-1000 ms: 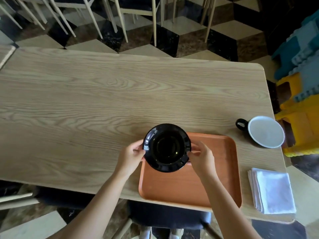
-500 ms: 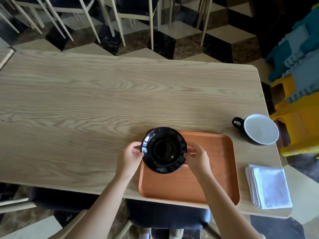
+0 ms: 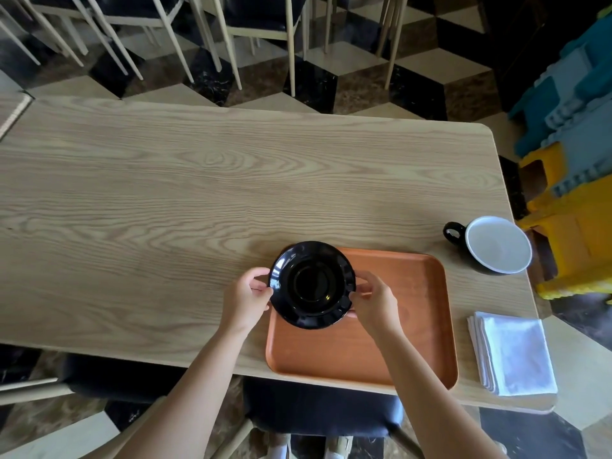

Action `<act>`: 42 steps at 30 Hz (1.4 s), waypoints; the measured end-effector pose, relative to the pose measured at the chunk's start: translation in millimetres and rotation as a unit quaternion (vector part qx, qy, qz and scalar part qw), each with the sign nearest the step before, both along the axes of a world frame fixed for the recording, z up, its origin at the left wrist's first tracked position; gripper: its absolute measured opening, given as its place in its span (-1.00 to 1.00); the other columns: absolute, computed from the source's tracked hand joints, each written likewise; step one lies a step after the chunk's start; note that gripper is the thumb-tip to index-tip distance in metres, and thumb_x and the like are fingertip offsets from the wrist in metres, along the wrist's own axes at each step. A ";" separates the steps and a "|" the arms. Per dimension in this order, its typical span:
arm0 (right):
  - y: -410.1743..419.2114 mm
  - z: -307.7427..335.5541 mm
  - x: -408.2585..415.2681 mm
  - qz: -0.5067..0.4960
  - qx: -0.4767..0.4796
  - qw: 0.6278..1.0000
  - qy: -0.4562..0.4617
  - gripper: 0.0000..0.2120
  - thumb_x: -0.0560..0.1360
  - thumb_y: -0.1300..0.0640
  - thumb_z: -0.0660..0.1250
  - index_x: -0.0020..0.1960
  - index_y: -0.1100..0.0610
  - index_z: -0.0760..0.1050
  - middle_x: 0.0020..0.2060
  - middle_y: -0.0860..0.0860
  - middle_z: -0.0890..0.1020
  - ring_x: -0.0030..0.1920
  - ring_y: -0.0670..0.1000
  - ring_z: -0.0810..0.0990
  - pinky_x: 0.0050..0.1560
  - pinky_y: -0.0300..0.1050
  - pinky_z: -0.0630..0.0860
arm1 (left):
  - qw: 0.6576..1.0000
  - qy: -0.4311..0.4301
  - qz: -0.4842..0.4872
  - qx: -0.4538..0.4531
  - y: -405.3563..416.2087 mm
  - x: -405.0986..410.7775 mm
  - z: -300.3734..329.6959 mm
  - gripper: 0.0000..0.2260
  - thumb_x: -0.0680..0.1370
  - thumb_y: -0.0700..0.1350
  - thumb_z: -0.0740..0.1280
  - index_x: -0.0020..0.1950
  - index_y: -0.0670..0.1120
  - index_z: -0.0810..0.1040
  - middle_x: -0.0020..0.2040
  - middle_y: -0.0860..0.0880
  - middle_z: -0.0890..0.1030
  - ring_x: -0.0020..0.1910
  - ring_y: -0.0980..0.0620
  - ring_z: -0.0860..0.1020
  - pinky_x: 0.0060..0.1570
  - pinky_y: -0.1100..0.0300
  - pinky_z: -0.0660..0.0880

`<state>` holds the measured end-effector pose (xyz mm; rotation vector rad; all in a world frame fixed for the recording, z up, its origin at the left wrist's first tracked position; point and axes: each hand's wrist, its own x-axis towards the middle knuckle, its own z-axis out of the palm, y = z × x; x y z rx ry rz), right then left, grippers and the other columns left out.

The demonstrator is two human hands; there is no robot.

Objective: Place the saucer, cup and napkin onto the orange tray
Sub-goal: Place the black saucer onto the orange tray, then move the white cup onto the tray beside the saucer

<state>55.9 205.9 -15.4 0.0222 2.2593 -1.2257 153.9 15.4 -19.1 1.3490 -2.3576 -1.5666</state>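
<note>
The black saucer (image 3: 312, 284) is held over the far left corner of the orange tray (image 3: 390, 329); whether it touches the tray I cannot tell. The left hand (image 3: 244, 301) pinches its left rim and the right hand (image 3: 374, 304) pinches its right rim. The black cup (image 3: 493, 244) with white inside stands on the wooden table (image 3: 165, 207), beyond the tray's right corner. The folded white napkin (image 3: 511, 352) lies just right of the tray.
</note>
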 end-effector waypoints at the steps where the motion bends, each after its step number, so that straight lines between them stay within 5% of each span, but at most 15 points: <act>1: -0.3 -0.7 0.0 0.000 0.000 1.000 0.002 -0.63 0.44 0.35 0.24 0.17 0.04 0.51 -0.23 -0.04 0.58 -0.27 0.07 0.66 -0.16 0.03 0.66 | 1.000 0.004 0.006 0.011 0.4 0.2 0.1 -0.72 0.46 -0.33 0.31 0.11 -0.06 0.55 -0.25 0.02 0.56 -0.44 0.11 0.55 -0.27 0.13 0.59; 5: -0.7 -3.3 1.0 -0.004 0.004 1.000 0.009 -0.62 0.43 0.34 0.22 0.14 -0.01 0.50 -0.24 -0.05 0.60 -0.19 0.13 0.66 -0.08 0.12 0.64 | 0.999 0.014 0.017 0.033 1.2 1.2 -0.3 -0.70 0.47 -0.33 0.30 0.15 -0.09 0.53 -0.22 -0.01 0.54 -0.32 0.06 0.55 -0.37 0.30 0.57; 7: -0.3 -3.0 2.0 0.005 0.009 1.000 0.011 -0.63 0.44 0.31 0.23 0.18 0.02 0.49 -0.22 -0.03 0.61 -0.18 0.14 0.66 -0.05 0.07 0.62 | 1.000 0.010 -0.006 0.023 1.7 2.0 1.3 -0.70 0.47 -0.32 0.30 0.18 -0.12 0.52 -0.21 -0.01 0.54 -0.28 0.02 0.56 -0.24 0.15 0.60; 10: 7.1 3.3 2.2 0.046 0.041 0.997 0.047 -0.63 0.46 0.21 0.29 0.26 0.06 0.44 -0.14 -0.01 0.59 -0.12 0.06 0.62 -0.10 -0.12 0.52 | 0.992 -0.023 -0.078 -0.101 4.2 6.0 5.4 -0.71 0.49 -0.21 0.32 0.21 -0.11 0.49 -0.09 -0.04 0.56 -0.19 -0.01 0.55 -0.10 0.10 0.51; 15: 44.1 27.8 -0.5 0.129 0.108 0.967 0.193 -0.77 0.47 0.14 0.31 0.13 0.10 0.51 0.02 0.03 0.56 -0.10 0.02 0.54 -0.18 -0.12 0.49 | 0.944 0.054 -0.188 -0.267 39.3 1.9 27.9 -0.78 0.50 -0.15 0.31 0.14 -0.12 0.52 -0.02 -0.05 0.60 -0.06 -0.03 0.56 -0.08 0.10 0.49; 20: 112.5 43.9 -32.4 0.092 0.238 0.875 0.411 -0.71 0.34 0.17 0.45 0.05 0.19 0.56 0.03 0.17 0.60 0.02 0.25 0.54 -0.10 0.06 0.56 | 0.846 0.138 -0.373 -0.354 95.5 -51.2 45.8 -0.68 0.51 -0.01 0.18 0.15 -0.15 0.52 0.06 -0.07 0.62 0.04 -0.04 0.58 0.05 0.10 0.53; 25: 175.2 50.9 -97.1 0.012 0.321 0.879 0.352 -0.51 0.43 0.10 0.38 0.32 0.19 0.39 0.29 0.28 0.43 0.25 0.33 0.38 0.06 0.21 0.52 | 0.818 0.126 -0.420 -0.372 146.8 -132.6 48.1 -0.52 0.50 0.10 0.23 0.33 -0.14 0.41 0.26 -0.10 0.53 0.20 -0.10 0.51 0.11 0.00 0.51; 30: 201.2 51.0 -136.7 0.061 0.367 0.886 0.277 -0.40 0.51 -0.04 0.26 0.45 0.12 0.13 0.48 0.16 0.18 0.44 0.20 0.17 0.20 0.12 0.44 | 0.796 0.070 -0.461 -0.386 189.2 -207.5 42.5 -0.33 0.50 0.18 0.24 0.48 -0.12 0.13 0.48 -0.07 0.27 0.40 -0.07 0.29 0.28 -0.01 0.35; 34: 206.8 41.7 -149.9 0.089 0.308 0.920 0.225 -0.42 0.51 0.00 0.27 0.44 0.14 0.15 0.43 0.12 0.27 0.41 0.17 0.27 0.19 0.11 0.46 | 0.786 -0.027 -0.506 -0.353 201.5 -236.0 36.1 -0.30 0.51 0.20 0.19 0.52 -0.08 0.00 0.55 -0.02 0.09 0.48 -0.05 0.15 0.36 -0.01 0.26; 36: 208.5 38.5 -154.1 0.097 0.272 0.934 0.211 -0.53 0.51 0.04 0.26 0.36 0.19 0.29 0.29 0.15 0.45 0.26 0.18 0.45 0.11 0.09 0.51 | 0.796 -0.041 -0.511 -0.321 200.9 -240.7 31.6 -0.36 0.51 0.18 0.22 0.48 -0.09 0.13 0.52 0.00 0.18 0.46 -0.07 0.20 0.34 -0.01 0.27; 39: 209.1 37.9 -155.0 0.103 0.243 0.945 0.192 -0.61 0.53 0.09 0.23 0.30 0.21 0.34 0.11 0.21 0.59 0.09 0.21 0.56 0.01 0.05 0.52 | 0.830 0.014 -0.507 -0.232 200.1 -244.8 25.7 -0.64 0.49 0.06 0.31 0.20 -0.11 0.45 0.20 -0.06 0.50 0.22 -0.09 0.44 0.11 0.08 0.40; 42: 207.0 36.3 -151.3 0.064 0.207 0.961 0.173 -0.63 0.52 0.13 0.22 0.31 0.17 0.35 0.04 0.23 0.62 -0.02 0.22 0.59 -0.04 0.08 0.56 | 0.849 0.023 -0.495 -0.183 200.1 -246.0 27.4 -0.74 0.45 -0.02 0.37 0.07 -0.11 0.51 0.01 -0.06 0.48 0.06 -0.03 0.46 -0.04 0.16 0.35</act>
